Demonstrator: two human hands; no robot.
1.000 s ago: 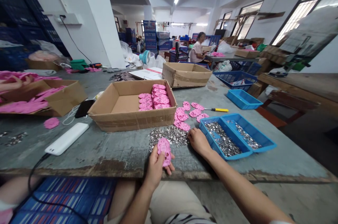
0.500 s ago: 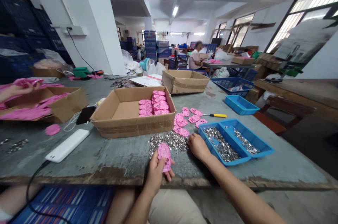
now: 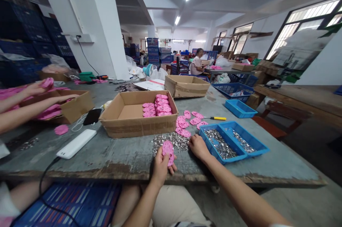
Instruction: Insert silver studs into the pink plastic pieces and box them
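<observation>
A pink flower-shaped piece (image 3: 167, 150) is gripped in my left hand (image 3: 161, 165), just over the table near its front edge. My right hand (image 3: 198, 146) rests at the right end of a spread of small silvery metal parts (image 3: 173, 142), its fingers drawn together; what they hold, if anything, is too small to make out. Several loose pink pieces (image 3: 182, 123) lie behind the metal parts. Beside my right hand sits a blue two-part tray (image 3: 244, 157) with more metal parts. An open cardboard box (image 3: 139, 127) holds stacked pink pieces at its right side.
A yellow-handled tool (image 3: 219, 118) lies behind the blue tray. Another blue tray (image 3: 240, 108) and a second cardboard box (image 3: 187, 86) stand farther back. To the left are a white power bank (image 3: 76, 144), a phone (image 3: 92, 117) and a co-worker's hands at a box of pink pieces.
The view has shifted slightly. At the left, a co-worker's second arm now reaches into the box of pink pieces. My hands stay nearly where they were, the left one still holding the pink piece.
</observation>
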